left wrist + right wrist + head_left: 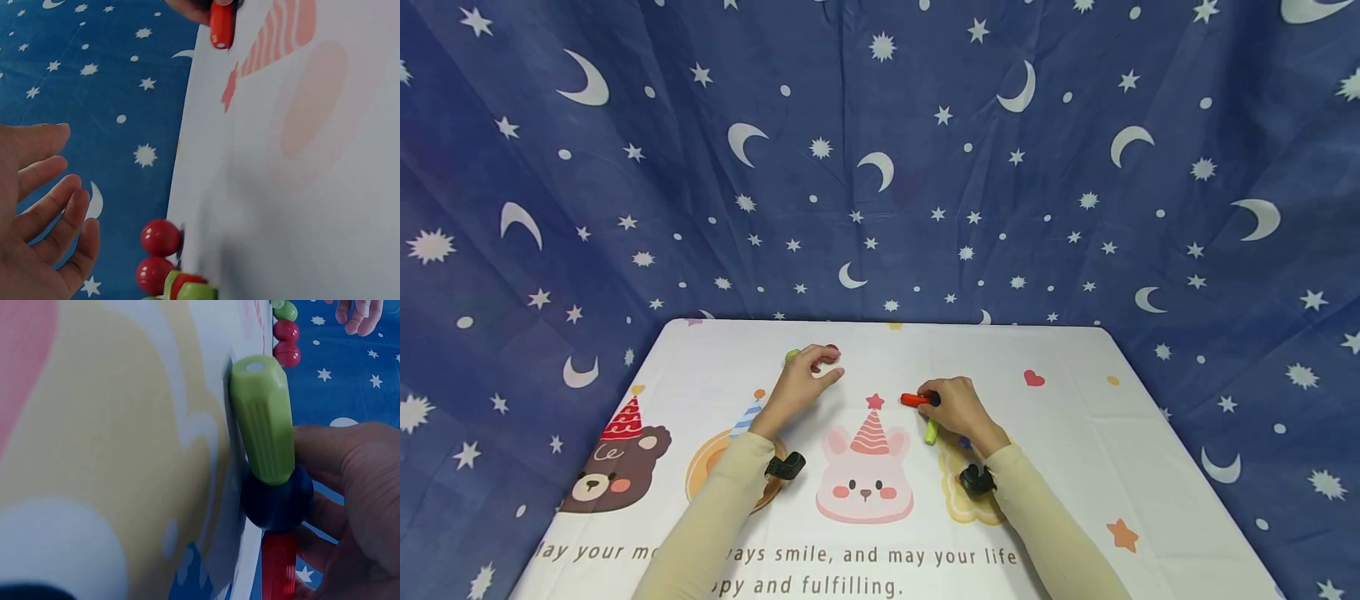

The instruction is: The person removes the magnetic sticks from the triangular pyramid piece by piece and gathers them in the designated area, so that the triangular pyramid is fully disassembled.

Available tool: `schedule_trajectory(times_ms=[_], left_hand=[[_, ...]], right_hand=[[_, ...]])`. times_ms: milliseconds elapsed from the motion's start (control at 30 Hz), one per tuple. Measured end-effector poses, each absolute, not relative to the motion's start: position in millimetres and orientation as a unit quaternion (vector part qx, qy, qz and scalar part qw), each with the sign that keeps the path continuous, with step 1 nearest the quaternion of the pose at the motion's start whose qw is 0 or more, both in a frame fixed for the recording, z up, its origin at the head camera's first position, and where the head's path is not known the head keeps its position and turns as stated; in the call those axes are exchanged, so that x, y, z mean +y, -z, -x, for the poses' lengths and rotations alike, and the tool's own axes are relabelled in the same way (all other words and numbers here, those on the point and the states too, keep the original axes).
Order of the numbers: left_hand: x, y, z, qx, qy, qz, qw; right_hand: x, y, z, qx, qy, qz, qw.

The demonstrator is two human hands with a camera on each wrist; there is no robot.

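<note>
My right hand (958, 406) grips a dark blue ball (278, 500) with fingers curled behind it. A red stick (913, 400) and a light green stick (261, 419) both meet this ball, at an angle to each other, close over the table. My left hand (797, 387) has relaxed, slightly bent fingers and holds nothing. Near it at the back of the table sit red balls (160, 237) beside green and red pieces (194, 290), partly hidden by the hand in the head view.
A white tablecloth (865, 554) printed with party animals and lettering covers the table. Behind and to both sides hangs a dark blue curtain (925, 167) with moons and stars. Each wrist wears a black camera (786, 466).
</note>
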State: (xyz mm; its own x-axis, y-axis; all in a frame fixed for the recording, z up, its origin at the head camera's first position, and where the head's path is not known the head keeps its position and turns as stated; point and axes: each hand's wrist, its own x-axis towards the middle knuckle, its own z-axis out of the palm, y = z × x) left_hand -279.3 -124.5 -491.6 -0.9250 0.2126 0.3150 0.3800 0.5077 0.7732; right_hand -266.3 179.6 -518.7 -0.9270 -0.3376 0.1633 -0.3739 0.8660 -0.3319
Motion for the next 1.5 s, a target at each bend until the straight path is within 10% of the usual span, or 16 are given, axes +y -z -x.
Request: schedule_trajectory(times_ms=[1500], left_hand=[[-43.5,536.9,279.8,-0.856,0.477,0.193,-0.06]], right_hand=[[173.1,519.5,266.1,-0.953,-0.238,-0.182,0.035]])
